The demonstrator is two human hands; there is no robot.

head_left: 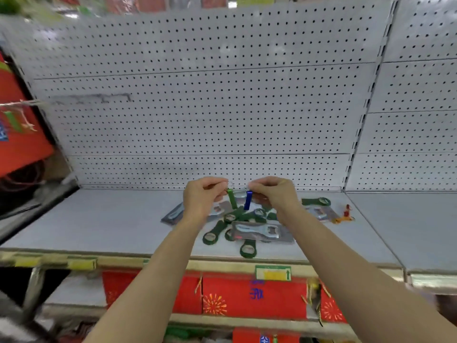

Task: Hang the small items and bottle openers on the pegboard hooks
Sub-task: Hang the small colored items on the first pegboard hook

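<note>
My left hand (202,196) pinches the ring of a small green keychain opener (232,199), which dangles below the fingers. My right hand (274,193) pinches the ring of a small blue keychain opener (247,200) in the same way. Both hands hover side by side over a pile of dark green bottle openers (231,217) and packaged metal openers (262,231) lying on the grey shelf (111,219). The white pegboard (197,107) rises behind the shelf; no hooks show on it in front of me.
Another green opener (316,201), a packaged opener (320,214) and a small red-orange item (345,215) lie to the right on the shelf. Red packaged goods (247,295) fill the shelf below. A red bag (17,134) hangs at the left.
</note>
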